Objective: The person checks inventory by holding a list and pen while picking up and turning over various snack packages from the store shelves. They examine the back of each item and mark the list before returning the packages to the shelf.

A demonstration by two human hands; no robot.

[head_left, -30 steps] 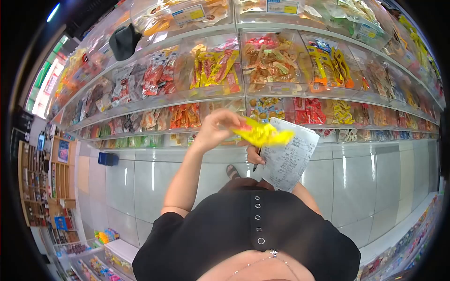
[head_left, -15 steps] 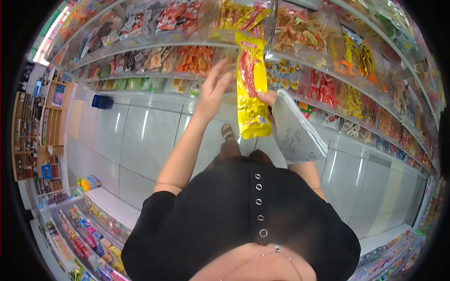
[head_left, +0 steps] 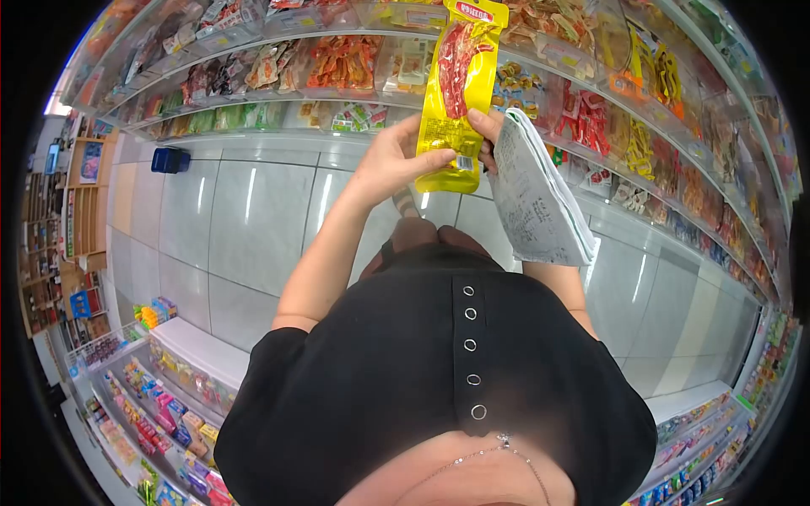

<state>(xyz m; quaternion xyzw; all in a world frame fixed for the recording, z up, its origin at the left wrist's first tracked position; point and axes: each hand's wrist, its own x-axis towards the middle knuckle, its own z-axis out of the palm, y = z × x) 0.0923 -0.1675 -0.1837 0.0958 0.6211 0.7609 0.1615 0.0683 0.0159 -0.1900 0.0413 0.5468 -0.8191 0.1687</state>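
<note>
A yellow snack packet (head_left: 460, 76) with a picture of red meat strips is held upright in front of me, its barcode near the bottom. My left hand (head_left: 395, 162) is closed on its lower left edge, thumb across the front and fingers behind. At the right edge, the thumb of my right hand (head_left: 484, 131) presses on the packet. That hand's other fingers are mostly hidden behind a folded paper notebook (head_left: 540, 198) with handwriting, which hangs from the same hand and covers part of my forearm.
Curved shelves (head_left: 405, 17) hold many bagged snacks, among them red packets (head_left: 582, 126) and orange ones (head_left: 344, 63). A dark blue bin (head_left: 170, 160) stands on the tiled floor (head_left: 249, 202). Behind me at lower left is another display (head_left: 190, 375) of small boxes.
My left hand has come in from beside the packet and taken hold of its lower edge. The packet has moved up a little and tilts slightly to the right at its top.
</note>
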